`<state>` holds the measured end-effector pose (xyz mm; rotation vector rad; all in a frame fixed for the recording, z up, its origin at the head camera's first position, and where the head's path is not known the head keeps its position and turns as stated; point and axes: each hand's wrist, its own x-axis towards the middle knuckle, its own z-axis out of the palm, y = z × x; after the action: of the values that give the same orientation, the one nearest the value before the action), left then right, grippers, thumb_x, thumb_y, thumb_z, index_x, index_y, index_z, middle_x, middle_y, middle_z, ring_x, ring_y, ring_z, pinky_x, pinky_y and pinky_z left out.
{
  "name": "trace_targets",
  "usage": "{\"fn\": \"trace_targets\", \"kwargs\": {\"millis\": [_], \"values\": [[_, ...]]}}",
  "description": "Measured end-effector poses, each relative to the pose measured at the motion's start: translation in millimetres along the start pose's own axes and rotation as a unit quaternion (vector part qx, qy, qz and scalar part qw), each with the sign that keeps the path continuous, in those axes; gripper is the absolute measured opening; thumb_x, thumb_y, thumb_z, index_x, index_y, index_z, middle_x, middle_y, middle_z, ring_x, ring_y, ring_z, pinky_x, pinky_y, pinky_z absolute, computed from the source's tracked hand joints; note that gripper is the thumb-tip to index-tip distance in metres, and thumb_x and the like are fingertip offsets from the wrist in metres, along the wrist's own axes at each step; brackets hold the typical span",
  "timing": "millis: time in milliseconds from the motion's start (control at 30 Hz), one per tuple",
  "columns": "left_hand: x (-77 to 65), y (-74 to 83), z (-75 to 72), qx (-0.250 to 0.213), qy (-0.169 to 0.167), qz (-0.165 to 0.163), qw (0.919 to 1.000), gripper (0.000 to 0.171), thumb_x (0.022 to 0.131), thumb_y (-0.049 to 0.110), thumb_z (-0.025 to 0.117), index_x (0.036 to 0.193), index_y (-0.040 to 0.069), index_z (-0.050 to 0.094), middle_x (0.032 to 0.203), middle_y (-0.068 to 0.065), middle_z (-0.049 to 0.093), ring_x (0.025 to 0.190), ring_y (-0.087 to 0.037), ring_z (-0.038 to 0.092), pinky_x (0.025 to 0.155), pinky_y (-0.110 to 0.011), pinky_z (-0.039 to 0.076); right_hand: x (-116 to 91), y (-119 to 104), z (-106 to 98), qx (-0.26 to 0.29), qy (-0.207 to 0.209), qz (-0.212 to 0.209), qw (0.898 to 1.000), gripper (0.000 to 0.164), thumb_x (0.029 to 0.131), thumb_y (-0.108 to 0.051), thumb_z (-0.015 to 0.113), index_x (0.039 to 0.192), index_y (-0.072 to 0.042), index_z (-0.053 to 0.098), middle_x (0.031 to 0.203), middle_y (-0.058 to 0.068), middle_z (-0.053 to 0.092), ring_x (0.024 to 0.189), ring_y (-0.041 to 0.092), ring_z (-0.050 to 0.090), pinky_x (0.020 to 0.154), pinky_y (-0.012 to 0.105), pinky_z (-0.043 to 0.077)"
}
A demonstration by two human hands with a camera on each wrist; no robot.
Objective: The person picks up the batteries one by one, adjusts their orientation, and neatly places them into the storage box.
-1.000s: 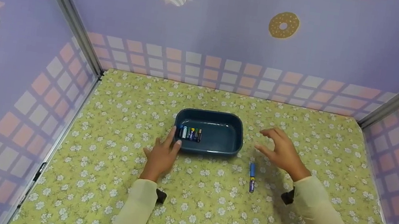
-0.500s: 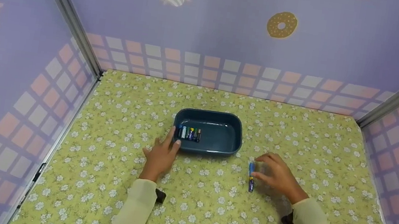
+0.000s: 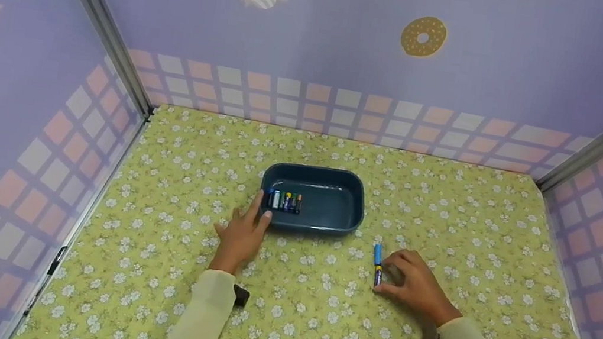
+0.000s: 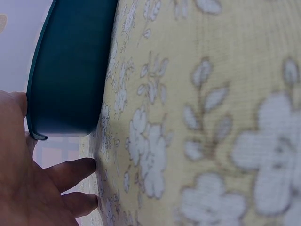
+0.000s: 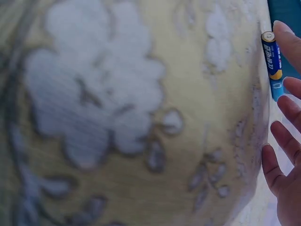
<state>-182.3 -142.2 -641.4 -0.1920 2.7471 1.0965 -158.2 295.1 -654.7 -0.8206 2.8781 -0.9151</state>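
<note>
A dark teal plastic basin (image 3: 328, 230) stands mid-table with several batteries (image 3: 286, 201) in a row at its left end. My left hand (image 3: 238, 241) rests at the basin's near left corner. Its index finger and thumb touch the rim, and in the left wrist view the other fingers spread down to the cloth. My right hand (image 3: 410, 281) pinches a purple-and-yellow battery (image 3: 378, 277) lengthwise between thumb and index finger. A light-blue battery (image 3: 377, 254) lies end to end with it, on its far side. Both also show at the right wrist view's right edge.
A yellow-green floral cloth (image 3: 304, 313) covers the table. Purple patterned walls (image 3: 326, 41) close it in at the back, left and right, with metal posts (image 3: 565, 164) at the corners.
My right hand has come down and toward me from beside the basin to the two batteries, and its fingers have closed on the nearer one. My left hand has stayed at the basin.
</note>
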Motion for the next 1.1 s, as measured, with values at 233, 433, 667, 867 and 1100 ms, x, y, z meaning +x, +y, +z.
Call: {"fn": "trace_targets", "kwargs": {"millis": [233, 433, 667, 867, 1100], "values": [[-1.1, -0.8, -0.2, -0.016, 0.003, 0.009, 0.9998, 0.064, 0.101, 0.075, 0.023, 0.158, 0.059, -0.002, 0.168, -0.004, 0.03, 0.158, -0.043, 0.009, 0.109, -0.083, -0.014, 1.4, 2.4, 4.0, -0.025, 0.012, -0.037, 0.999, 0.049, 0.075, -0.055, 0.087, 0.11, -0.025, 0.073, 0.113, -0.005, 0.064, 0.103, 0.009, 0.053, 0.085, 0.041, 0.052], [-2.3, 0.6, -1.5, -0.014, 0.003, 0.009, 0.9999, 0.065, 0.101, 0.075, 0.024, 0.158, 0.058, -0.002, 0.168, -0.004, 0.03, 0.158, -0.044, 0.01, 0.109, -0.083, -0.014, 1.5, 3.9, 6.2, -0.04, 0.027, -0.061, 0.997, 0.052, 0.072, -0.054, 0.09, 0.109, -0.023, 0.074, 0.113, -0.005, 0.065, 0.102, 0.012, 0.054, 0.084, 0.043, 0.053], [-3.4, 1.2, -1.7, -0.014, 0.004, 0.007, 0.9999, 0.064, 0.101, 0.075, 0.024, 0.157, 0.06, -0.002, 0.168, -0.003, 0.03, 0.158, -0.043, 0.01, 0.11, -0.083, -0.013, 1.2, 3.5, 6.2, -0.046, 0.026, -0.058, 0.997, 0.051, 0.072, -0.054, 0.089, 0.109, -0.021, 0.074, 0.114, -0.006, 0.065, 0.104, 0.014, 0.055, 0.085, 0.043, 0.053], [-2.7, 1.0, -0.9, -0.009, 0.005, 0.003, 0.9999, 0.064, 0.099, 0.078, 0.022, 0.156, 0.061, -0.004, 0.168, -0.003, 0.03, 0.158, -0.042, 0.009, 0.11, -0.082, -0.013, -0.9, 3.1, 4.8, -0.03, 0.013, -0.031, 0.999, 0.049, 0.076, -0.055, 0.086, 0.11, -0.023, 0.073, 0.116, -0.009, 0.063, 0.106, 0.011, 0.053, 0.088, 0.043, 0.053], [-3.1, 1.0, -1.0, -0.009, 0.005, 0.005, 0.9999, 0.065, 0.1, 0.077, 0.022, 0.157, 0.059, -0.003, 0.169, -0.004, 0.029, 0.158, -0.043, 0.01, 0.109, -0.082, -0.014, -2.9, 0.7, 3.2, -0.014, 0.014, -0.02, 1.0, 0.045, 0.077, -0.054, 0.086, 0.109, -0.025, 0.071, 0.115, -0.007, 0.063, 0.106, 0.009, 0.052, 0.087, 0.043, 0.052]]}}
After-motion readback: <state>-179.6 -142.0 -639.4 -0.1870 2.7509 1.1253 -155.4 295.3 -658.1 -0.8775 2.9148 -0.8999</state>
